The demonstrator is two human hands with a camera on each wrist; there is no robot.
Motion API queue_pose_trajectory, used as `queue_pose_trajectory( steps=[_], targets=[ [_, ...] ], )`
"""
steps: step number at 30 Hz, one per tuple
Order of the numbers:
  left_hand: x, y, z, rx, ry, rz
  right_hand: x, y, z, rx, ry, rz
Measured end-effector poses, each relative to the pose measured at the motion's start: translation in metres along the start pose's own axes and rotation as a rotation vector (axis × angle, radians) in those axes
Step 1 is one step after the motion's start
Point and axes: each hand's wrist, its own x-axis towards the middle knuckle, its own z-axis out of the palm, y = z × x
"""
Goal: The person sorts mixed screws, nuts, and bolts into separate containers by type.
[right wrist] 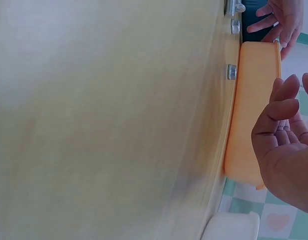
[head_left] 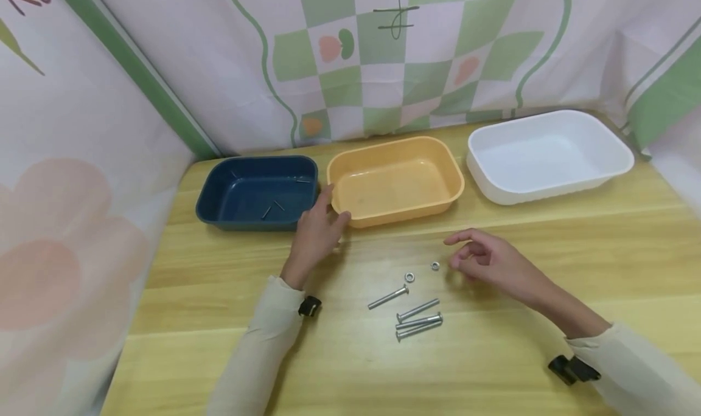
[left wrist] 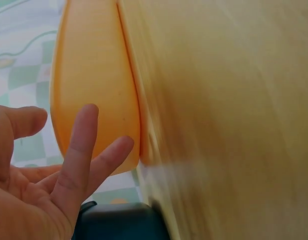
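At the left end of the yellow tray (head_left: 405,215), my left hand (head_left: 317,230) has its fingers spread by the rim. Whether they touch it, I cannot tell. Nothing is in that hand in the left wrist view. Over the table my right hand (head_left: 490,261) hovers with loosely bent fingers, holding nothing. Closest to it lies a small hex nut (head_left: 435,266), with a second nut (head_left: 409,277) to its left. Nearer to me are a single bolt (head_left: 389,297) and a cluster of several bolts (head_left: 418,323), all lying flat.
The navy tray (head_left: 257,226) at the left contains a few thin metal pins (head_left: 266,212). A white tray (head_left: 547,188) stands at the back right. Behind the trays hangs a checked cloth (head_left: 383,69), down to the wooden table (head_left: 350,367).
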Motion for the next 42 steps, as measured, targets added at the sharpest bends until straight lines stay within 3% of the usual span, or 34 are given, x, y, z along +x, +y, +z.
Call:
queue_pose_trajectory(
  steps=[9, 18, 26, 42],
  targets=[
    [0.001, -0.005, 0.001, 0.046, -0.004, 0.016, -0.003, 0.001, 0.009, 0.084, -0.052, 0.007],
    [0.004, -0.008, 0.002, 0.049, 0.0, 0.0, 0.004, 0.003, 0.017, 0.013, -0.085, -0.004],
    [0.005, -0.008, 0.004, 0.053, 0.006, -0.05, 0.01, 0.009, 0.021, 0.021, -0.185, -0.009],
    [0.005, -0.009, 0.005, 0.041, -0.002, -0.036, 0.025, -0.002, 0.045, -0.012, -0.263, -0.057]
  ],
)
